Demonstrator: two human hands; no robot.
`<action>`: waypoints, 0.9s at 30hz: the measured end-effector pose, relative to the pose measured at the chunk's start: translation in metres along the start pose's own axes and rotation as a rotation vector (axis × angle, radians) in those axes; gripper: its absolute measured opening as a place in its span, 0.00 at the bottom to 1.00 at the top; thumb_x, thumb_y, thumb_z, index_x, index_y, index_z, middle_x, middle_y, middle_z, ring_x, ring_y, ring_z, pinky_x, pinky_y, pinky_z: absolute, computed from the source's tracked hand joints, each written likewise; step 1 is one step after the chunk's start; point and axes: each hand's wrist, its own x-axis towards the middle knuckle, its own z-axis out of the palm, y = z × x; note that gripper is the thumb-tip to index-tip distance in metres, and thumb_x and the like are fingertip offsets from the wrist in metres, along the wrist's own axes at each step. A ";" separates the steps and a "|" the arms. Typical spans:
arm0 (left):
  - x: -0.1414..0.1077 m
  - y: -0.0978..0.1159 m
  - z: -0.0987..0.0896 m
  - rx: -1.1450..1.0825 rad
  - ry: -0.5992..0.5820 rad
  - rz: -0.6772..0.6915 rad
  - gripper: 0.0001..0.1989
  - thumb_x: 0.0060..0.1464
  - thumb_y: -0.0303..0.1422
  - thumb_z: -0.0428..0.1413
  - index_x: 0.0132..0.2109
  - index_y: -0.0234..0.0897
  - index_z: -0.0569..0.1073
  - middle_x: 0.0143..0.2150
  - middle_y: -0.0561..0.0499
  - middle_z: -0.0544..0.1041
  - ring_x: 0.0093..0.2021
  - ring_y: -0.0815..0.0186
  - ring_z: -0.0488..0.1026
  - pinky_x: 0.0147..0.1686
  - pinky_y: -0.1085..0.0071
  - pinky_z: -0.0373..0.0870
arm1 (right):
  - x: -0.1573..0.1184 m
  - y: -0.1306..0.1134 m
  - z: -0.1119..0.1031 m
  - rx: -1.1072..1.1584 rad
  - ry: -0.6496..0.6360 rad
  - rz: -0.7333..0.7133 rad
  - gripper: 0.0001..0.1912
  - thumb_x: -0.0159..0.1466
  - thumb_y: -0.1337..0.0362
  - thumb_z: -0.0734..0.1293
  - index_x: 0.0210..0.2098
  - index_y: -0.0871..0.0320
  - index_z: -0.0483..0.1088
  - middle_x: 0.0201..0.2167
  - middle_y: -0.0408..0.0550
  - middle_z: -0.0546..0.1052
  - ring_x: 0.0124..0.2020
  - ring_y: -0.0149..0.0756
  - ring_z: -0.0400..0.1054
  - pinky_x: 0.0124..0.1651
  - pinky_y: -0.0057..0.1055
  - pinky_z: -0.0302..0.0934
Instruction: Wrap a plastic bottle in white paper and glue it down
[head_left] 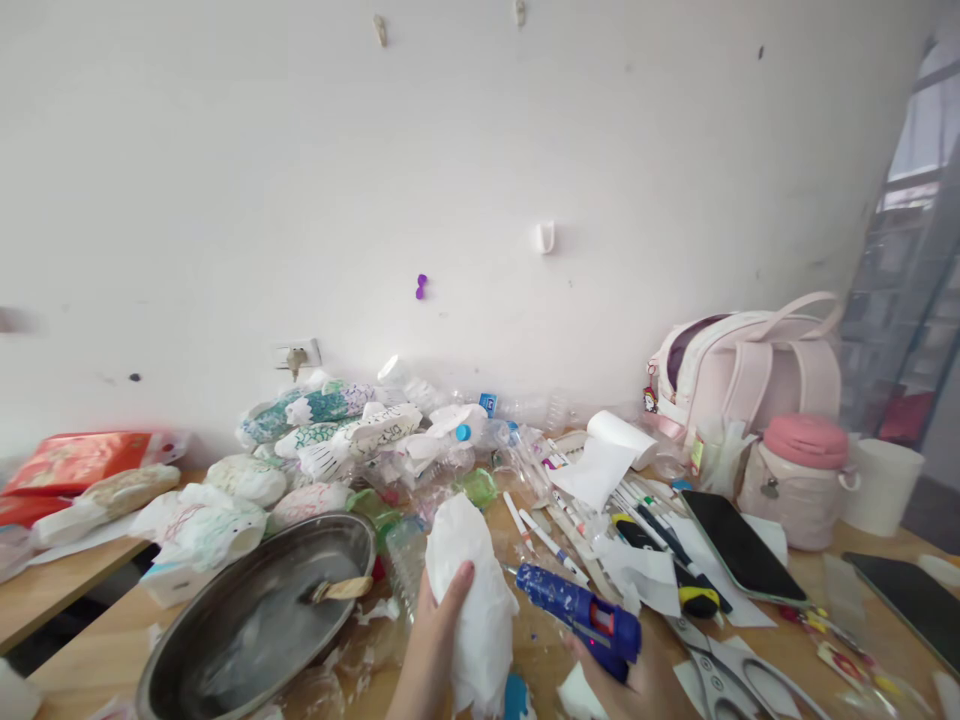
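Observation:
My left hand (pixel 439 635) is closed around a white paper-wrapped form (pixel 469 590), held upright with the thumb across its front. My right hand (pixel 622 675) grips the handle of a blue glue gun (pixel 574 605), whose surface is speckled white. The gun's nozzle points left at the side of the wrapped form, close to it; I cannot tell whether they touch. A small red light shows on the gun's body. To the left of my left hand lies a metal basin (pixel 259 600) with a wooden-handled brush (pixel 341 590) resting inside its rim.
Paper-covered fish shapes (pixel 322 410) and clear plastic bottles pile along the wall. Markers (pixel 555 545), scissors (pixel 724 670), a phone (pixel 742 545) and paper scraps lie on the right. Behind them stand a pink backpack (pixel 757 370) and a pink-lidded container (pixel 799 480). Red packaging (pixel 82 460) sits far left.

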 end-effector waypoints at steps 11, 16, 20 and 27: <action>-0.002 0.000 0.000 0.045 -0.005 0.012 0.31 0.46 0.37 0.62 0.58 0.39 0.65 0.56 0.41 0.72 0.58 0.51 0.65 0.56 0.59 0.61 | -0.001 -0.006 -0.001 -0.115 0.034 0.026 0.22 0.51 0.55 0.62 0.40 0.62 0.72 0.37 0.57 0.78 0.40 0.50 0.72 0.46 0.36 0.66; 0.000 0.000 0.000 0.088 -0.041 0.008 0.32 0.48 0.39 0.60 0.60 0.38 0.62 0.59 0.40 0.69 0.58 0.52 0.65 0.55 0.61 0.63 | 0.001 -0.011 -0.001 -0.148 0.006 0.013 0.21 0.52 0.57 0.60 0.39 0.61 0.74 0.35 0.54 0.78 0.39 0.49 0.72 0.45 0.35 0.66; 0.000 0.001 0.000 0.130 -0.043 -0.001 0.32 0.50 0.40 0.58 0.61 0.37 0.60 0.59 0.39 0.68 0.58 0.52 0.65 0.55 0.60 0.63 | 0.002 -0.015 -0.003 -0.157 -0.006 0.014 0.23 0.51 0.56 0.60 0.40 0.62 0.74 0.35 0.54 0.78 0.37 0.48 0.72 0.45 0.34 0.66; -0.001 0.002 0.000 0.132 -0.051 -0.004 0.31 0.51 0.39 0.57 0.61 0.36 0.59 0.62 0.41 0.64 0.60 0.54 0.62 0.57 0.64 0.61 | 0.003 -0.020 -0.006 -0.127 -0.058 0.030 0.24 0.51 0.58 0.59 0.42 0.65 0.73 0.37 0.56 0.77 0.41 0.49 0.71 0.46 0.35 0.64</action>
